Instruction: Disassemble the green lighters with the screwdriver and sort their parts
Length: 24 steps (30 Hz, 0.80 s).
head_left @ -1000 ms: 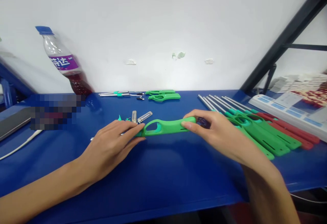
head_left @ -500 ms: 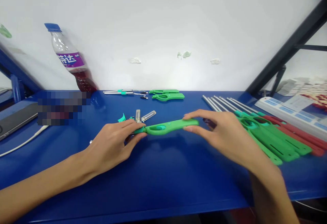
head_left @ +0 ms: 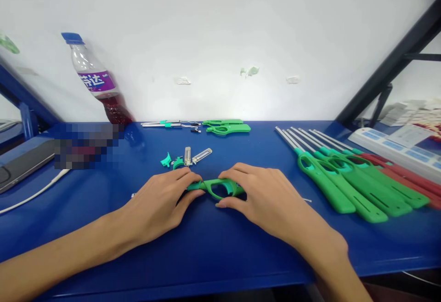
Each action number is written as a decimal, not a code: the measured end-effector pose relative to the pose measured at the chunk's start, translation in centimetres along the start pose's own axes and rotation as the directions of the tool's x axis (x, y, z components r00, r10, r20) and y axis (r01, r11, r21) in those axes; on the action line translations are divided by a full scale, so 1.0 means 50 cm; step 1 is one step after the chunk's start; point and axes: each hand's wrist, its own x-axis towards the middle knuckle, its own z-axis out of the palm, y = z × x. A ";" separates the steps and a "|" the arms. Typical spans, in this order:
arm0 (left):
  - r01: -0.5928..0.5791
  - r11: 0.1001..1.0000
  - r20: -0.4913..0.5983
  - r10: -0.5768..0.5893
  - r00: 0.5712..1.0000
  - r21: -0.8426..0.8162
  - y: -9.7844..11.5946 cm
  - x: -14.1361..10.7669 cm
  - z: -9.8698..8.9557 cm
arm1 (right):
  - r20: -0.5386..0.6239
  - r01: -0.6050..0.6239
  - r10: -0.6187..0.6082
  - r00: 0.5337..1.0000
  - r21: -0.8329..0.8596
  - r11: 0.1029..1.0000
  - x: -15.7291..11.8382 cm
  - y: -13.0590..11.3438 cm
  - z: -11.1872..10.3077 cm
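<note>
A green stick lighter (head_left: 210, 189) lies level between my hands, just above the blue table. My left hand (head_left: 165, 196) is closed on its front end by the teal collar; that hand hides whatever extends beyond. My right hand (head_left: 272, 194) grips the handle just behind the trigger opening, thumb below and fingers over the top. The rear of the handle is hidden under this palm. Beyond my left hand lie two small clear fuel tanks (head_left: 188, 155) and loose teal trigger pieces (head_left: 166, 159).
Several finished-looking green and red stick lighters (head_left: 358, 182) lie at the right, beside a white power strip (head_left: 396, 155). Against the wall are green handle shells (head_left: 228, 128) and metal tubes with wires (head_left: 161, 124). A soda bottle (head_left: 98, 79) leans at the left near a phone (head_left: 27, 162).
My right hand has moved left along the lighter, from the handle's rear end to behind the trigger opening. The lighter has turned slightly, and my left hand stays at its front end.
</note>
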 end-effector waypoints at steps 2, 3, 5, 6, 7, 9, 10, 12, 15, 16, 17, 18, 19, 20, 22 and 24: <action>0.017 0.999 0.015 -0.018 1.000 0.030 0.000 -0.001 -0.002 | -0.001 -0.011 0.011 1.000 -0.006 1.000 0.000 0.003 -0.001; 0.027 0.999 0.029 -0.028 0.999 0.030 0.000 -0.001 -0.004 | -0.002 -0.014 0.014 1.000 0.000 1.000 0.000 0.004 -0.001; 0.052 0.999 0.063 -0.053 0.997 0.016 0.001 0.000 -0.006 | -0.007 -0.012 0.012 1.000 0.022 1.000 -0.002 0.004 -0.001; 0.063 0.998 0.077 -0.063 0.995 0.008 0.002 0.001 -0.007 | -0.009 -0.010 0.010 1.000 0.032 0.999 -0.004 0.003 -0.002; 0.071 0.997 0.086 -0.071 0.994 0.003 0.002 0.002 -0.008 | -0.011 -0.010 0.010 1.000 0.040 0.999 -0.005 0.002 -0.003; 0.073 0.997 0.091 -0.073 0.993 -0.001 0.002 0.004 -0.008 | -0.011 -0.011 0.012 1.000 0.056 0.998 -0.008 0.000 -0.005; 0.070 0.998 0.089 -0.070 0.994 -0.001 0.001 0.005 -0.008 | -0.008 -0.013 0.014 1.000 0.065 0.998 -0.010 -0.002 -0.006; 0.060 0.998 0.087 -0.060 0.994 -0.004 0.000 0.005 -0.007 | 0.001 -0.019 0.019 1.000 0.086 0.996 -0.011 -0.004 -0.010; 0.041 0.999 0.078 -0.041 0.996 -0.001 -0.001 0.005 -0.006 | 0.020 -0.034 0.032 0.999 0.102 0.994 -0.011 -0.007 -0.014; 0.033 0.999 0.075 -0.033 0.997 0.003 -0.001 0.005 -0.006 | 0.026 -0.040 0.038 0.999 0.104 0.994 -0.011 -0.007 -0.015; 0.024 1.000 0.071 -0.024 0.997 0.007 -0.001 0.005 -0.006 | 0.033 -0.045 0.042 0.999 0.108 0.993 -0.010 -0.008 -0.016; 0.018 1.000 0.072 -0.019 0.997 0.012 -0.001 0.006 -0.006 | 0.041 -0.048 0.043 0.998 0.113 0.992 -0.010 -0.008 -0.016; 0.016 1.000 0.077 -0.017 0.997 0.015 -0.001 0.006 -0.007 | 0.043 -0.049 0.044 0.998 0.118 0.992 -0.010 -0.007 -0.017; 0.015 1.000 0.086 -0.016 0.996 0.018 -0.001 0.006 -0.007 | 0.039 -0.050 0.045 0.998 0.125 0.991 -0.011 -0.006 -0.017; 0.019 1.000 0.110 -0.022 0.994 0.021 -0.002 0.007 -0.007 | 0.018 -0.056 0.053 0.998 0.149 0.987 -0.013 -0.003 -0.017; 0.030 0.999 0.127 -0.032 0.991 0.020 -0.004 0.007 -0.006 | -0.011 -0.065 0.068 0.998 0.176 0.982 -0.015 0.002 -0.018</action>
